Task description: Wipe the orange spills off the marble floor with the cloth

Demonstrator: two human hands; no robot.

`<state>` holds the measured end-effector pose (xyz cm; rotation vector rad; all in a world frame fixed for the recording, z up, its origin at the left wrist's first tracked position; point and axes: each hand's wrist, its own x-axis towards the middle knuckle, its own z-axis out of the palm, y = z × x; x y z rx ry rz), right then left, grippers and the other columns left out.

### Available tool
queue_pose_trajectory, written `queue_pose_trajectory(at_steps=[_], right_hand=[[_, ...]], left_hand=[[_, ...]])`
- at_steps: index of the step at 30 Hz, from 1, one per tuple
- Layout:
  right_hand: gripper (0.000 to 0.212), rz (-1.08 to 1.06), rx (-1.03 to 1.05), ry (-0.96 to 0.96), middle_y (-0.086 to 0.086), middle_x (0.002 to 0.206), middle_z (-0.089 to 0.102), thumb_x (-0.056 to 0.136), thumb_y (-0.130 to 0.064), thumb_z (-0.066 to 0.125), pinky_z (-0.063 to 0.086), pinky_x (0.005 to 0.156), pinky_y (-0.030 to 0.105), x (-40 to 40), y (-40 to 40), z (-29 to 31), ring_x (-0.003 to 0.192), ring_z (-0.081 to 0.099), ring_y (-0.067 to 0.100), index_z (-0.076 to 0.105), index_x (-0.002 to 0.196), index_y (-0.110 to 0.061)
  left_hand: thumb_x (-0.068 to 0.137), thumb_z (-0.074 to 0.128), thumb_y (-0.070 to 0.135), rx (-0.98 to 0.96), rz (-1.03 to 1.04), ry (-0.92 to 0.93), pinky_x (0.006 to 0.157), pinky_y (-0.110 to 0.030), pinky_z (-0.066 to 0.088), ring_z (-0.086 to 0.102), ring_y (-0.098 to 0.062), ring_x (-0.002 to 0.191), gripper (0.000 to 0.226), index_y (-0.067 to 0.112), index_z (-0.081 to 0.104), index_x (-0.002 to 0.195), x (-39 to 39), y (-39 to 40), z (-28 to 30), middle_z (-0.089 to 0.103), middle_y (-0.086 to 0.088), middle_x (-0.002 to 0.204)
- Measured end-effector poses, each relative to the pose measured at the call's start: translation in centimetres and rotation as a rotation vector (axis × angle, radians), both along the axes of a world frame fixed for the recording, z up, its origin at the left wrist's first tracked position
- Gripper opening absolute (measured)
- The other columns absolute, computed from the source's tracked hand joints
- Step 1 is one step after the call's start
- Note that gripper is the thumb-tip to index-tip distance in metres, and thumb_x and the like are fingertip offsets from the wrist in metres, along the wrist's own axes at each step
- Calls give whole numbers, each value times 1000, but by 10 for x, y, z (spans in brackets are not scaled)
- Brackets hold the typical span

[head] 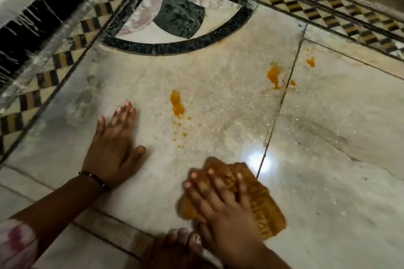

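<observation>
My right hand (pixel 220 201) presses flat on an orange-brown cloth (pixel 265 209) lying on the pale marble floor (pixel 218 67). My left hand (pixel 113 144) rests flat on the floor to the left, fingers apart, holding nothing. An orange spill (pixel 177 103) with small drops below it lies ahead, between the two hands. A second orange spill (pixel 273 76) sits further right beside a floor joint. A small third orange spot (pixel 310 62) lies past the joint.
My bare foot (pixel 181 244) is at the bottom edge, just behind the cloth. A round dark-rimmed inlay (pixel 179 46) and checkered border strips (pixel 328 11) run across the far floor. A bright light glare (pixel 262 162) shines right of the cloth.
</observation>
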<state>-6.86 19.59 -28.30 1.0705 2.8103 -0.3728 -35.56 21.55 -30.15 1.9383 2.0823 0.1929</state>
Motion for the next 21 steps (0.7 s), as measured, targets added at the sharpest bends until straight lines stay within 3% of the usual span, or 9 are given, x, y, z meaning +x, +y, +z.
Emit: queue_pose_trajectory(at_steps=[3,5,7,10,15,18,21], right_hand=[[68,289,19,24,-11,152,36,79,-51,40,3,110,60,-53,9,-5,142,25,20,37,144,-33],[61,373,-2,66,-9,147,42,82,-49,35,-2,111,60,-86,31,-12,141,27,21,44,140,-32],[60,352,-24,73,-5,144,47,82,-47,31,-3,113,60,-108,61,-14,140,31,23,49,136,-29],[65,188,-18,75,-5,151,39,83,-49,28,-4,113,53,-111,111,-12,141,30,23,42,143,-29],[63,-149,16,44,-12,158,22,88,-49,31,-3,115,53,-40,138,-6,146,15,18,25,149,-36],[64,-134,29,3,-11,157,24,87,-47,38,5,114,58,-6,94,-1,146,19,19,27,149,-34],[67,43,-21,8,-9,154,34,81,-50,44,9,111,62,-24,48,-2,143,29,22,36,146,-33]], left_hand=[[90,9,65,43,31,-60,116,-38,-4,8,-26,145,82,8,8,150,-3,2,-1,6,-11,158],[91,9,63,72,46,-84,116,-40,-2,6,-25,146,81,8,7,150,-5,0,-3,5,-11,158],[92,8,62,87,79,-105,116,-43,1,7,-24,146,80,7,9,150,-4,-1,-5,5,-11,158],[91,7,62,87,96,-101,116,-44,3,9,-25,145,80,7,10,149,-4,0,-6,7,-11,157],[91,8,62,69,77,-69,117,-36,-3,10,-25,145,78,10,8,150,-7,3,-7,7,-9,158],[92,8,62,56,83,-66,117,-40,1,10,-25,145,78,9,10,150,-5,3,-8,8,-9,158],[92,8,61,44,71,-46,116,-46,8,13,-26,145,78,8,11,150,-6,4,-6,10,-11,157]])
